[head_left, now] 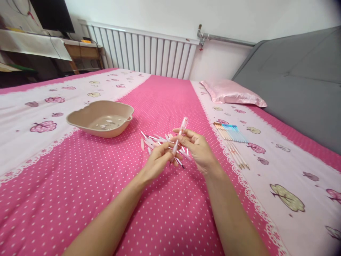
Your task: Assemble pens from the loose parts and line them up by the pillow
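Note:
Both my hands meet over the pink dotted bedsheet (106,199). My right hand (198,149) pinches a clear pink pen (182,128) that points up and away. My left hand (158,160) is closed around the lower end of the same pen. Beneath and behind the hands lies a loose pile of several pink pens and pen parts (154,140) on the sheet.
A beige heart-shaped bowl (80,121) with a few small bits inside sits to the left. A neat row of blue and orange pens (230,131) and more pale pens (238,156) lie to the right. A pink pillow (231,93), a grey headboard (301,89) and a white radiator (144,53) stand beyond.

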{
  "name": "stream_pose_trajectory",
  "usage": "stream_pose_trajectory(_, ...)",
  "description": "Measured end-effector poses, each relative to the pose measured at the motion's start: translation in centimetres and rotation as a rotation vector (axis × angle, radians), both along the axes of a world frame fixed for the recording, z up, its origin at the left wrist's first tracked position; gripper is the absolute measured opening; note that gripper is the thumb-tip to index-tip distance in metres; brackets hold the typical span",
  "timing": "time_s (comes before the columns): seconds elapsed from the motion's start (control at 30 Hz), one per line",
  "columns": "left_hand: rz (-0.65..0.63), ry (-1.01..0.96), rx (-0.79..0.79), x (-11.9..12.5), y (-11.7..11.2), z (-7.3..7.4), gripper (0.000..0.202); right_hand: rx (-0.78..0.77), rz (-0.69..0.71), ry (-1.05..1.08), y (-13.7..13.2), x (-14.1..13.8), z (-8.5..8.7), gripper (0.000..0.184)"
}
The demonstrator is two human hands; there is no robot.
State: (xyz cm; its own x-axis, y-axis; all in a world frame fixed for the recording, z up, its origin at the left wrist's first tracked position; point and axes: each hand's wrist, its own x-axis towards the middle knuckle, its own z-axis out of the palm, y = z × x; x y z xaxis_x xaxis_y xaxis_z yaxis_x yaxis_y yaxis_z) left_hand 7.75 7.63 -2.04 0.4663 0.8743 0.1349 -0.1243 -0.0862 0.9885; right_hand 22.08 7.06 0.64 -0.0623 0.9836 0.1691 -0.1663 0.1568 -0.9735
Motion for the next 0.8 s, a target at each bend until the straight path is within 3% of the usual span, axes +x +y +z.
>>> stream_pose_trajectory(0.8, -0.160, -0.111, -0.045, -0.07, -0.13, 0.23, 0.018, -0.053, 0.101, 0.028, -0.38, 0.55, 0.61, 0.028)
